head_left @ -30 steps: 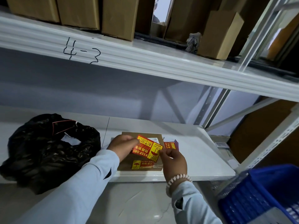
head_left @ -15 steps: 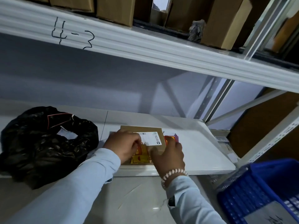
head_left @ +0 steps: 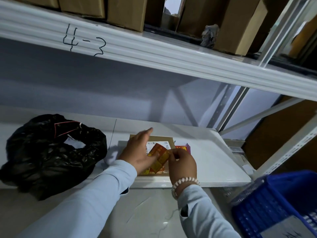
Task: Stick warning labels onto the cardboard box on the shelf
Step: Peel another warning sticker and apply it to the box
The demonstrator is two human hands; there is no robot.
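Note:
A flat brown cardboard box point(head_left: 169, 139) lies near the front edge of the white lower shelf point(head_left: 214, 162). It carries a white shipping label point(head_left: 158, 143) and a red-and-yellow warning label point(head_left: 161, 170) stuck near its front edge. My right hand point(head_left: 182, 163) pinches another red-and-yellow warning label point(head_left: 160, 154) by its right end, tilted over the box. My left hand point(head_left: 139, 151) is spread flat, fingers pointing away, over the box's left part and touching that label's left end. A small stack of spare labels point(head_left: 184, 148) lies just right of the box.
A crumpled black plastic bag point(head_left: 51, 153) fills the shelf's left side. The upper shelf beam, marked "4-3" point(head_left: 84, 40), overhangs, with cardboard boxes point(head_left: 240, 26) on it. A blue plastic basket point(head_left: 277, 205) sits at the lower right. Pale floor lies below.
Both hands were pressed down on the box half a second ago. Now my left hand has opened flat and slid forward, and my right hand holds a warning label tilted above the box.

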